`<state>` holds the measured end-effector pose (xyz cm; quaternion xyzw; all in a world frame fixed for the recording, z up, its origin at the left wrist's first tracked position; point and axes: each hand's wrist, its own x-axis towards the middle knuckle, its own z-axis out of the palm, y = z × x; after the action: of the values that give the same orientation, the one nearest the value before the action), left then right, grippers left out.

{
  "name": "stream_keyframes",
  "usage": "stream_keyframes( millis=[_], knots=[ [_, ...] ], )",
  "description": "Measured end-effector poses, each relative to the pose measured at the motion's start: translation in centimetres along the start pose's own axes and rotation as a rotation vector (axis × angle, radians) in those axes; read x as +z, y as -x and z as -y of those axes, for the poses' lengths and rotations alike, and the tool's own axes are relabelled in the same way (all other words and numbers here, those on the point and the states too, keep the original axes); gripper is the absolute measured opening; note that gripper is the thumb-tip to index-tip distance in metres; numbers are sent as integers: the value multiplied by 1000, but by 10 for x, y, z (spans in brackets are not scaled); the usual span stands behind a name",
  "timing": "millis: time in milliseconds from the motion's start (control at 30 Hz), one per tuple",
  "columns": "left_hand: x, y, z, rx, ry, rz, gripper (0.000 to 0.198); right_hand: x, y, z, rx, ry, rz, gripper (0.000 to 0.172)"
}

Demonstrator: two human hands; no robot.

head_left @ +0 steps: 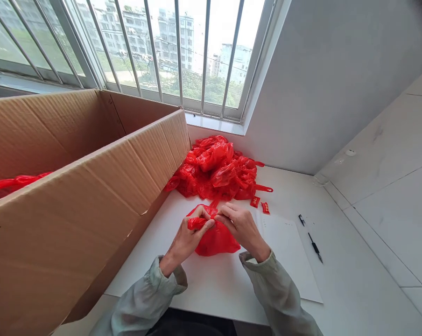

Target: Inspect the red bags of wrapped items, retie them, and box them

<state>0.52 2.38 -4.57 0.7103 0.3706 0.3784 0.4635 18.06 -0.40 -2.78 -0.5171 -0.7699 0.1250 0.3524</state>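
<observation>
A red plastic bag [218, 241] rests on the white table in front of me, its lower part bulging. Its gathered top is pinched by my left hand [189, 237], with a twisted end of red plastic sticking out past the fingers. Beside it, my right hand [242, 226] pinches the same bag's top, thumb and fingertips pressed together. The two hands nearly meet above the bag. What the bag contains cannot be made out.
A large open cardboard box [102, 205] stands at the left, with red plastic inside. Behind the bag lies a heap of red plastic bags [220, 168]. Small red packets [255, 201], a white paper sheet [291, 252], a black pen [315, 247] and its cap [301, 220] lie to the right.
</observation>
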Motion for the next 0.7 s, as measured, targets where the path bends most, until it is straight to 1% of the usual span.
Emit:
stream_keyframes(
  millis=[100,233,300,367,400,433,467,533,600,700],
  knots=[
    [-1,0,5,-2,116,-16,22,2,12,3,1,5,-26,31],
    [1,4,7,-68,307,-29,27,3,27,3,32,19,29,24],
    [2,6,8,-65,295,1,24,1,29,2,56,50,36,18],
    [2,7,7,-26,197,36,21,-2,26,3,101,53,-45,11],
    [1,7,6,1,128,55,19,-4,24,3,120,28,-104,11],
    [1,7,5,30,58,72,17,-4,21,4,130,-24,-151,14],
    [0,7,3,60,-5,93,15,-2,17,4,130,-103,-163,18],
    [-1,8,-2,137,-129,117,13,4,11,5,109,-288,-92,25],
    [0,10,-5,245,-263,86,12,14,7,4,114,-414,-17,25],
    [3,12,-3,389,-403,10,16,27,9,-1,214,-499,-38,23]
  ],
)
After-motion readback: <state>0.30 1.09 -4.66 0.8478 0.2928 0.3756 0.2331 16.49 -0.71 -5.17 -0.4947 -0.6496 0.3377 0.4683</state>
